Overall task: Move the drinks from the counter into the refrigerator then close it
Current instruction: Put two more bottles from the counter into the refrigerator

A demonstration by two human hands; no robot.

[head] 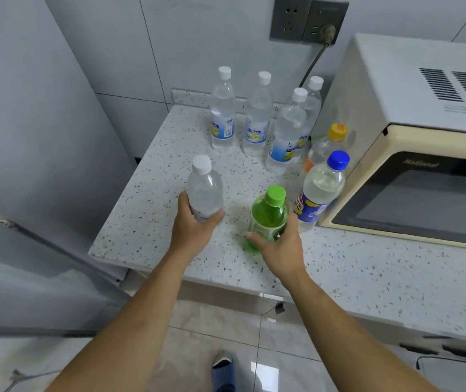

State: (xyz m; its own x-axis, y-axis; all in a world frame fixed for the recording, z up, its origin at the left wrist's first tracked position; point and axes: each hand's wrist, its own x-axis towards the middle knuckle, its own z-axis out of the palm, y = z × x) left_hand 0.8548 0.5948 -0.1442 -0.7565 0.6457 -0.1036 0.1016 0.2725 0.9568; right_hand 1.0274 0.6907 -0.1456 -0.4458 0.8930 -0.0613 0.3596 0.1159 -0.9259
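So the fridge [28, 137] is taking up the whole left side, grey doors looking closed from this angle, sitting right beside the speckled tabletop [147, 210]. On the right a cream microwave [412, 154] is sitting on that same tabletop, with its cord running up to a wall socket [308, 21] behind it. All the drinks are sitting out on the tabletop, not in the fridge. Four tall clear bottles [257, 120] with white caps and blue labels are standing upright at the back near the wall, two of them nearly overlapping next to the microwave. In front of those, an orange cap bottle [328, 145] and a blue cap bottle [318, 193] are standing just beside the microwave's front corner, one right behind the other. Closer in, the left hand [195, 224] is wrapping its fingers and thumb around a small clear bottle [205, 188] with a white cap, tilted slightly; can't tell if its base is touching the surface. The right hand [278, 244] is gripping the lower part of a green bottle [268, 213] with a green cap, standing near the blue cap one. A blue slipper [224, 372] is showing down on the tiled floor [197, 329].
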